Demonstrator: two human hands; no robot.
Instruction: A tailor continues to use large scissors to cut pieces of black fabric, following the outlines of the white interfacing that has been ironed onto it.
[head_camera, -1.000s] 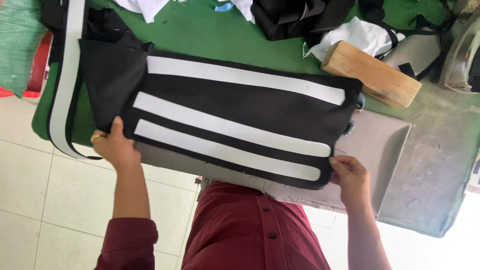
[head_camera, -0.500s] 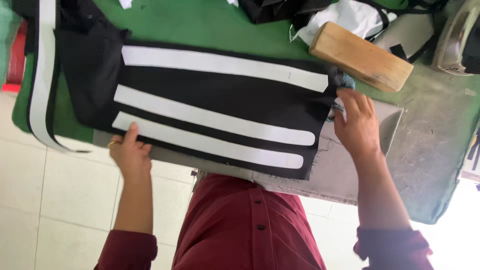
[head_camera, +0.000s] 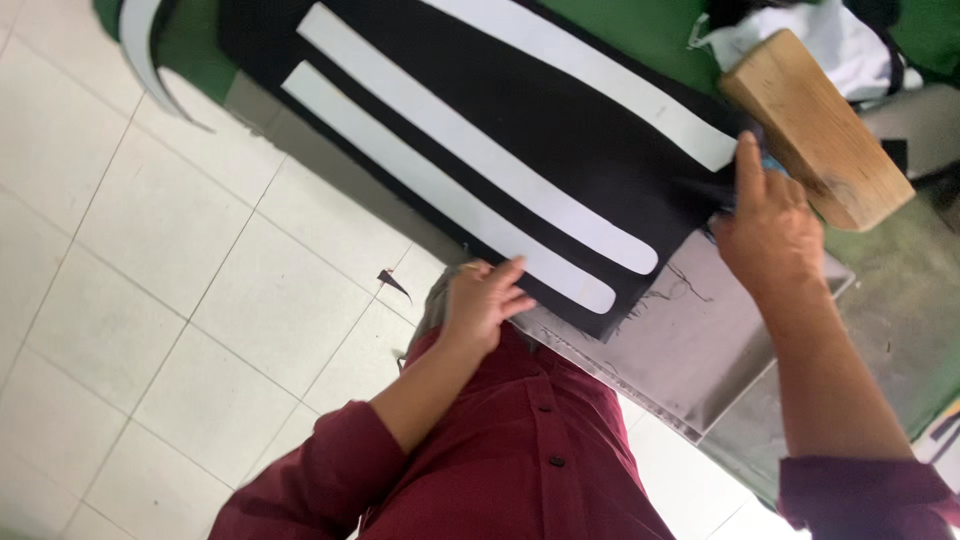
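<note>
The black fabric piece (head_camera: 560, 140) with three white stripes (head_camera: 470, 150) lay spread across the green bench (head_camera: 650, 40), its lower end reaching over the bench's near edge and onto the grey metal plate (head_camera: 700, 340) fixed there. The left hand (head_camera: 485, 298) rested at the near edge of the cloth, by the end of the lowest stripe, fingers loosely curled and lying on the fabric; whether it pinched the edge could not be told. Half a second before, that hand had been at the far left corner of the cloth's near edge; it had since come along the edge towards the body. The right hand (head_camera: 765, 225) was at the right-hand end of the fabric, forefinger stretched out and pressing near the tip of the uppermost stripe, the other fingers bent, with something small and blue just showing beneath them. It had stayed at roughly the same end of the cloth as half a second earlier, though a full second back it had been lower, on the near right corner. The wooden block (head_camera: 815, 130) sat on the bench just beside the right hand, towards the far right, with white cloth (head_camera: 800, 40) behind it. The head had dipped, so more pale floor tile (head_camera: 150, 300) filled the left.
</note>
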